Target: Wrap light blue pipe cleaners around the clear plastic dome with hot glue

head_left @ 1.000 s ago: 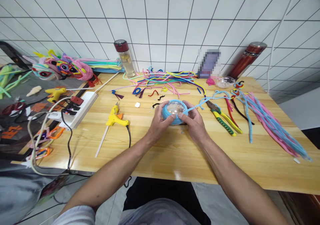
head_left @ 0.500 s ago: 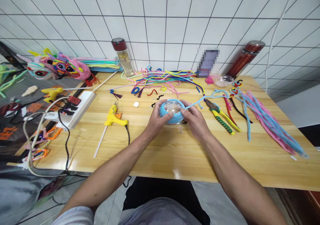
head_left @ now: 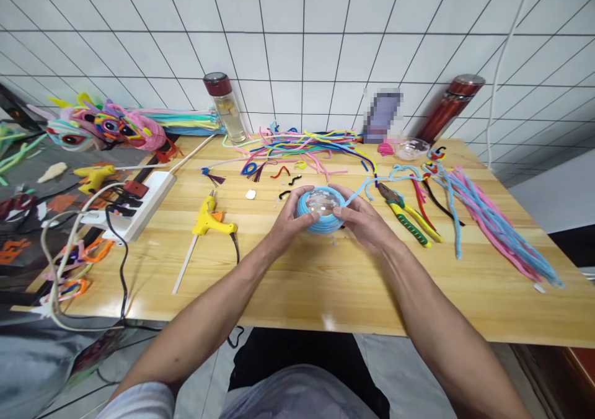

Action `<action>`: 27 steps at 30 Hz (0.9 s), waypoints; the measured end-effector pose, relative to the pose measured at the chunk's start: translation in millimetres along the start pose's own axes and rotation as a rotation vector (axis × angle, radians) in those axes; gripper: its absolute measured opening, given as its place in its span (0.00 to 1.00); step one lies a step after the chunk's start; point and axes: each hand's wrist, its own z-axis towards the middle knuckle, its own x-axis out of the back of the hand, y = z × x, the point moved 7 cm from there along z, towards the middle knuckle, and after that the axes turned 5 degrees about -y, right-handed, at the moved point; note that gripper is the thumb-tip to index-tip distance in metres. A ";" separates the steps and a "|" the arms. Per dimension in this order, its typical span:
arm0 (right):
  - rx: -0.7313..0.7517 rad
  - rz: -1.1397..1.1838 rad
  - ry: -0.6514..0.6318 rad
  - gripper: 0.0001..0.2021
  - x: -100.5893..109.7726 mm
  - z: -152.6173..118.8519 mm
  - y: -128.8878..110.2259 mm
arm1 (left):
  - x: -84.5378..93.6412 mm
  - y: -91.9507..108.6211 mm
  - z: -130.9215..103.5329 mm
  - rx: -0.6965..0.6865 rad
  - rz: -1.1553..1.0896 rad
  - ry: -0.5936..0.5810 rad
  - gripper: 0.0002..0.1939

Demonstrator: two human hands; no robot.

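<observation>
Between my hands is a clear plastic dome [head_left: 321, 203] with blue pipe cleaner [head_left: 324, 225] coiled in rows around its sides; its top shows bare. My left hand [head_left: 294, 216] grips it from the left, thumb on the near rim. My right hand [head_left: 360, 217] holds the right side, with its thumb pressed at the coil's edge. From there a loose length of blue pipe cleaner [head_left: 360, 191] rises over my right fingers and runs right toward the other stems. The fingers under the dome are hidden. Pliers [head_left: 409, 217] with green and yellow handles lie right of my hands.
A yellow glue gun [head_left: 210, 219] lies to the left, near a white power strip [head_left: 147, 205]. Mixed pipe cleaners [head_left: 302, 143] pile at the back between a glass bottle [head_left: 229, 109] and a phone [head_left: 382, 116]. Pink and blue stems [head_left: 504, 224] lie at right, before a red flask [head_left: 450, 109].
My right thumb has shifted slightly down and left along the coil. The loose blue strand now bows upward more near my right hand. The whole view has shifted slightly.
</observation>
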 end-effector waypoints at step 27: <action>0.089 -0.121 0.114 0.39 5.9 1.1 3.8 | 5.8 -7.7 -1.2 -0.032 0.030 0.157 0.41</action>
